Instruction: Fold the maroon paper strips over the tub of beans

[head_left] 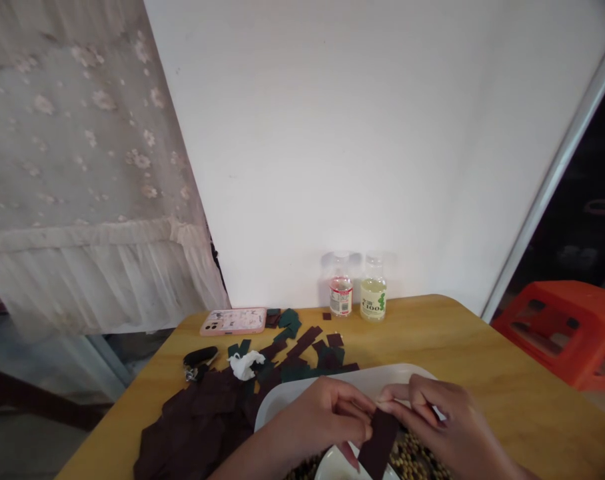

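A dark maroon fabric strip [380, 443] hangs between my two hands over a white tray [402, 371]. My left hand [325, 413] grips its left side, fingers curled with the thumb pressed in. At the strip's top edge, my right hand [445, 417] pinches with thumb and index finger. Small golden-brown beads or grains [415, 460] lie in the tray, and a white dish [327, 465] sits among them, partly covered by the strip and my left hand. To the left is a big heap of dark maroon pieces [197, 420].
Green pieces [290, 321] and maroon scraps are scattered behind the tray. A crumpled white tissue [245, 365], a black key fob [200, 355] and a pink phone [233, 321] lie on the left. Two bottles [341, 297] [373, 297] stand by the wall. An orange stool [567, 327] is at right.
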Action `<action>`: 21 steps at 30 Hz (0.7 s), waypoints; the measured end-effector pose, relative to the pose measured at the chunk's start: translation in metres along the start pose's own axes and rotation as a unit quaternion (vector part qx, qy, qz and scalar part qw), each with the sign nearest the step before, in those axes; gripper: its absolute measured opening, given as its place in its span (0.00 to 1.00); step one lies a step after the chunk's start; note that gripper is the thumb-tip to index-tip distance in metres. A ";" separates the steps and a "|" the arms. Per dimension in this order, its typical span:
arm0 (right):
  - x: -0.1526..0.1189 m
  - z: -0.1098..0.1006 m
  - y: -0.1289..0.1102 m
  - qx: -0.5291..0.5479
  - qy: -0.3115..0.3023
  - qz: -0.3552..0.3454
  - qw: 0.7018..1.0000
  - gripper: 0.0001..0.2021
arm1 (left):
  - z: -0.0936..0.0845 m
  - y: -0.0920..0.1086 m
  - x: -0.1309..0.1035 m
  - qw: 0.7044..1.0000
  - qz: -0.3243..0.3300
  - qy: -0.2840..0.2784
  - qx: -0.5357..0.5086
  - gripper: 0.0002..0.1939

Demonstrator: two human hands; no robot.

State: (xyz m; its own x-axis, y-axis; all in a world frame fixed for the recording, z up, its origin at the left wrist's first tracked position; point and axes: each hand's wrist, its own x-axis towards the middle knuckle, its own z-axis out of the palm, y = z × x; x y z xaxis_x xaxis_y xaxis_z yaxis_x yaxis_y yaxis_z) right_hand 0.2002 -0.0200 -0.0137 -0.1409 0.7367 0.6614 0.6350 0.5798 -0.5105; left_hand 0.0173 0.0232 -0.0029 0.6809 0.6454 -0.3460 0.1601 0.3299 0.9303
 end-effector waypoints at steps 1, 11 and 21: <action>0.000 0.000 0.000 0.008 -0.002 0.005 1.000 0.22 | 0.000 0.001 0.000 1.000 0.002 0.001 0.005 0.16; -0.007 0.002 0.004 0.017 -0.033 0.015 0.999 0.22 | -0.003 0.002 0.005 0.999 0.026 0.042 -0.004 0.19; -0.007 0.004 0.001 0.047 -0.035 0.000 0.998 0.21 | -0.003 0.006 0.002 0.997 0.056 0.043 -0.009 0.19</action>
State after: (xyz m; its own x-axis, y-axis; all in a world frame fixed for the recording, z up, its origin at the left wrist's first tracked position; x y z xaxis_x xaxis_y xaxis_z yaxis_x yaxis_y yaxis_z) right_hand 0.1990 -0.0228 -0.0207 -0.1953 0.7578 0.6226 0.5614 0.6068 -0.5626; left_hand 0.0178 0.0285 0.0016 0.6304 0.7350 -0.2496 0.0733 0.2638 0.9618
